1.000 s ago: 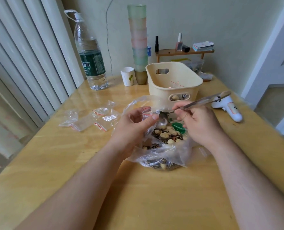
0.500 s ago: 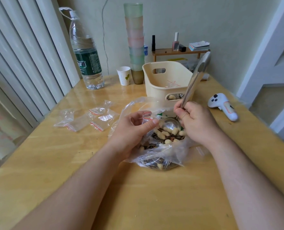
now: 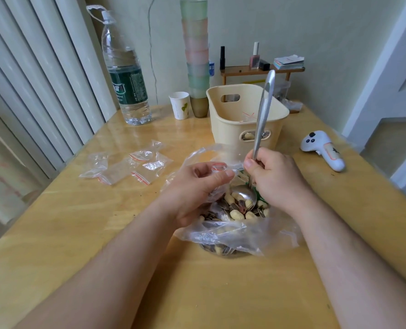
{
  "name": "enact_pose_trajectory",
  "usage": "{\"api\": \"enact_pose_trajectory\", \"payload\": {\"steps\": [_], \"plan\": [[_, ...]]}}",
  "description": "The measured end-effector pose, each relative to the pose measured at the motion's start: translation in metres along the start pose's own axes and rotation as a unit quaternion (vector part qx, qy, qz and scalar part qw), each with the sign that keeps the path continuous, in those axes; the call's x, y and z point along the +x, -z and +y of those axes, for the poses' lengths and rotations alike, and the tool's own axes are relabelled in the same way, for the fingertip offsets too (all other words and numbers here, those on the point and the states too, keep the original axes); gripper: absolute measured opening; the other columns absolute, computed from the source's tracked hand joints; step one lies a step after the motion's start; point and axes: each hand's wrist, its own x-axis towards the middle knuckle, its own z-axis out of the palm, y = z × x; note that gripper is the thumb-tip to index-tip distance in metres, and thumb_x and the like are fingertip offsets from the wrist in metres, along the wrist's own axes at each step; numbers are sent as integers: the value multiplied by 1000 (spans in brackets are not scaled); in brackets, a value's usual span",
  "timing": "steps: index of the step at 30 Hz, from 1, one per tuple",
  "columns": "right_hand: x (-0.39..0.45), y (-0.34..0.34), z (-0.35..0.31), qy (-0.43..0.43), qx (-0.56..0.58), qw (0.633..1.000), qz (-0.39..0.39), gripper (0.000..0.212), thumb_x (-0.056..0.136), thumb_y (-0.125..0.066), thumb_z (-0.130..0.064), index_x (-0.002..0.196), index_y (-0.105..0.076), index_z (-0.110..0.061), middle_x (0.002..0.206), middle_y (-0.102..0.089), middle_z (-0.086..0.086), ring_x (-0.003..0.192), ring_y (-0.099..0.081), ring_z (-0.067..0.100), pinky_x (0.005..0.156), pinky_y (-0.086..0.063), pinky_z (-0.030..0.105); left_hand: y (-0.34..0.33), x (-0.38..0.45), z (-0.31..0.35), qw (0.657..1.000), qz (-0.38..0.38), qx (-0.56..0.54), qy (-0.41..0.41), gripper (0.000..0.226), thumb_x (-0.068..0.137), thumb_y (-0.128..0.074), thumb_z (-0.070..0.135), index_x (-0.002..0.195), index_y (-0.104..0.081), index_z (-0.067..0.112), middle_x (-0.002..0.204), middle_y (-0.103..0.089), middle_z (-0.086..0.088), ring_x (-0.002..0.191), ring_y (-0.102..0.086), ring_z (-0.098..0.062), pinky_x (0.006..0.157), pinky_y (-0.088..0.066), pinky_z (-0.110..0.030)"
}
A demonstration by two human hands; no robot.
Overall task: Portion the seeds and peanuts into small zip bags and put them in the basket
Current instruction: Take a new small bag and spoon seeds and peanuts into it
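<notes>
I see the long steel spoon (image 3: 263, 110) has swung from near flat to upright, its bowl now dug into the seeds and peanuts (image 3: 238, 210) in the clear plastic bag (image 3: 232, 236): a scoop is loading. My right hand (image 3: 272, 179) grips the handle; my left hand (image 3: 197, 186) pinches a small red-striped zip bag (image 3: 218, 167) open. The cream plastic basket (image 3: 223, 129) stands just behind, spare zip bags (image 3: 128, 168) to the left. The loose bag film crowds the spoon.

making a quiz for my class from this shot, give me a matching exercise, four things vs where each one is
Things:
1. spoon
2. water bottle
3. white controller
4. empty zip bags

Places:
A. table's far left, near the blinds
B. flat on the table, left of the hands
C. right hand, bowl down in the seeds and peanuts
D. right of the basket

Pairs: 1-C, 2-A, 3-D, 4-B
</notes>
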Motion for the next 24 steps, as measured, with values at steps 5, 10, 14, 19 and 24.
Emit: {"api": "enact_pose_trajectory", "payload": {"steps": [5, 10, 14, 19, 24], "plan": [[-3, 1, -1, -20, 17, 1000, 2, 21, 105, -53, -27, 86, -61, -27, 79, -65, -2, 78, -60, 18, 63, -44, 28, 22, -5, 20, 995, -13, 88, 44, 38, 85, -86, 32, 116, -75, 12, 96, -69, -7, 72, -54, -20, 64, -42, -31], [-4, 0, -4, -21, 4, 1000, 9, 19, 105, -53, -28, 90, -63, -25, 78, -65, -2, 76, -59, 16, 61, -45, 24, 26, -10, 22, 980, -109, 145, 78, 55, 77, -90, 34, 123, -73, 9, 95, -77, -10, 76, -68, -26, 78, -55, -40], [-4, -3, -4, -28, 9, 999, 17, 20, 104, -55, -28, 88, -64, -26, 76, -67, -2, 75, -63, 19, 62, -48, 26, 18, -10, 18, 989, -92, 102, 55, 54, 77, -84, 32, 123, -73, 7, 112, -76, -14, 88, -71, -25, 86, -58, -47], [-1, -3, 4, -65, 42, 997, 23, 21, 103, -57, -27, 84, -66, -27, 72, -69, -1, 69, -69, 23, 67, -58, 39, 12, -9, 18, 996, -50, 63, 22, 56, 71, -85, 31, 122, -73, 12, 129, -71, -19, 102, -71, -23, 86, -62, -47], [1, -1, 9, -112, 104, 988, 36, 20, 103, -56, -21, 87, -68, -24, 66, -69, -1, 52, -65, 10, 62, -54, 35, 21, -6, 21, 997, -13, 80, -16, 45, 72, -93, 29, 113, -76, 21, 128, -72, -16, 96, -72, -16, 96, -60, -54]]}}
